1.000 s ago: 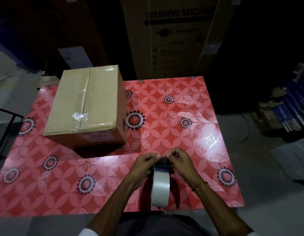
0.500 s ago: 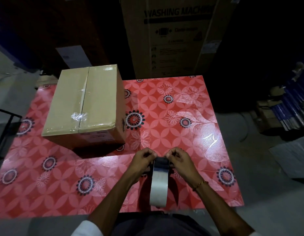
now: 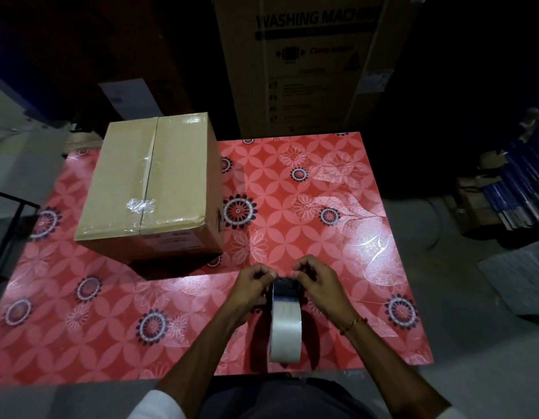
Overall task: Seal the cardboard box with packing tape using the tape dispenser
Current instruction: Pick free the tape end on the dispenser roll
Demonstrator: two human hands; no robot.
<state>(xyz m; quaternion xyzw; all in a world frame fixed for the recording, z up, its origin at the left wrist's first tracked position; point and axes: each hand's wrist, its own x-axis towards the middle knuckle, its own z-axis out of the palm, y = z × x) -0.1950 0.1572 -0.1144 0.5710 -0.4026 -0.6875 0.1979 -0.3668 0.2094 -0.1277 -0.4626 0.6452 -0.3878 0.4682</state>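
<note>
A brown cardboard box [image 3: 150,189] sits closed on the far left of the red flowered table [image 3: 337,207], with clear tape crinkled along its centre seam. Near the table's front edge I hold a tape dispenser [image 3: 285,322] with a clear roll, upright between both hands. My left hand [image 3: 251,287] pinches the dispenser's front end from the left. My right hand [image 3: 318,282] pinches the same end from the right. The fingers hide the dispenser's blade and the tape's loose end. Both hands are well short of the box.
A tall carton printed "WASHING MACHINE" [image 3: 310,65] stands behind the table's far edge. Stacked blue items and cartons [image 3: 510,189] lie on the floor at right. A black metal frame [image 3: 8,225] stands at left. A grey board [image 3: 516,282] lies on the floor.
My fingertips have shifted slightly at the dispenser's front end, and the hands sit a little closer to me. The box has not moved.
</note>
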